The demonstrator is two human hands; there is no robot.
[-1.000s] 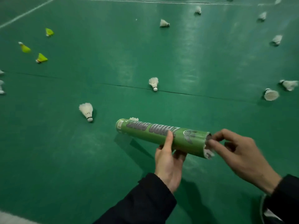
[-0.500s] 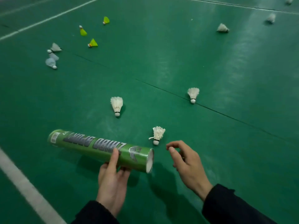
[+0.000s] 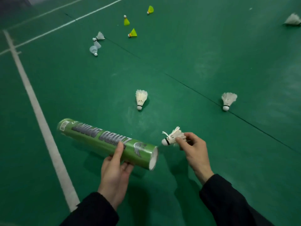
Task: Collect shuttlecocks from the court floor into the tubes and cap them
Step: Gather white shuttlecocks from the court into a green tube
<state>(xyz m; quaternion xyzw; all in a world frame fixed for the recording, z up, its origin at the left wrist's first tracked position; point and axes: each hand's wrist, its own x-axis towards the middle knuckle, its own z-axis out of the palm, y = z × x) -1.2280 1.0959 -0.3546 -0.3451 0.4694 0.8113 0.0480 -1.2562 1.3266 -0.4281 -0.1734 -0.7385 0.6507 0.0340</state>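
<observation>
My left hand (image 3: 116, 171) grips a green shuttlecock tube (image 3: 104, 141) near its open right end and holds it roughly level above the court floor. My right hand (image 3: 193, 150) pinches the feathers of a ragged white shuttlecock (image 3: 172, 137); its cork points left, a short gap from the tube's open mouth. On the floor beyond lie a white shuttlecock (image 3: 140, 99) straight ahead and another white shuttlecock (image 3: 228, 101) to the right.
Farther off on the green court lie two white shuttlecocks (image 3: 96, 44), three yellow shuttlecocks (image 3: 130, 23) and one white shuttlecock (image 3: 292, 19) at the far right. A white court line (image 3: 40, 115) runs along the left. A dark floor seam (image 3: 211, 101) crosses diagonally.
My right hand has left the tube's mouth, reached down and picked the ragged shuttlecock off the floor. The view has swung left, and the tube has stayed in my left hand.
</observation>
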